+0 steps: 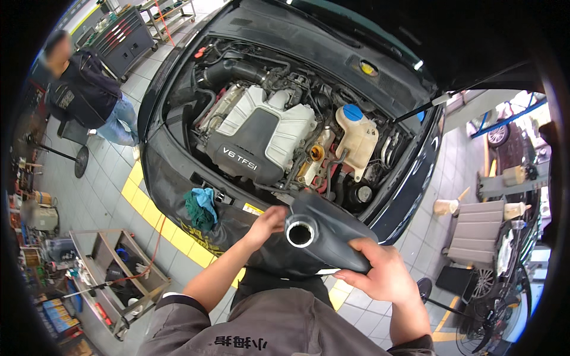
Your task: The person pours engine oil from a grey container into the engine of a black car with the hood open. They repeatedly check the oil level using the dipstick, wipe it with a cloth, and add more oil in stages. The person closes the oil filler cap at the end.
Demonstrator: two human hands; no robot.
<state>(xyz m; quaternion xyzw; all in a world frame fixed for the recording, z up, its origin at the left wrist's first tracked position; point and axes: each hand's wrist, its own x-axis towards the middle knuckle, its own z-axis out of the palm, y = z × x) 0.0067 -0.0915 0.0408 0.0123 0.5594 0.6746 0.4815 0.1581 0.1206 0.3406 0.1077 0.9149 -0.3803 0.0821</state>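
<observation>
A dark grey plastic jug is tilted in front of me over the front edge of the car. Its round neck, with a pale rim, is uncapped and faces up toward me. My right hand grips the jug's right end, thumb on top. At the jug's left side, my left hand has its fingers curled against the edge; the fingertips are partly hidden. Beyond the jug lies the engine under its grey and silver cover. An orange-yellow ringed opening shows beside that cover.
A cream reservoir with a blue cap stands right of the engine. Green and blue cloths lie on the black fender cover. A prop holds up the hood. Left are a parts cart and another person.
</observation>
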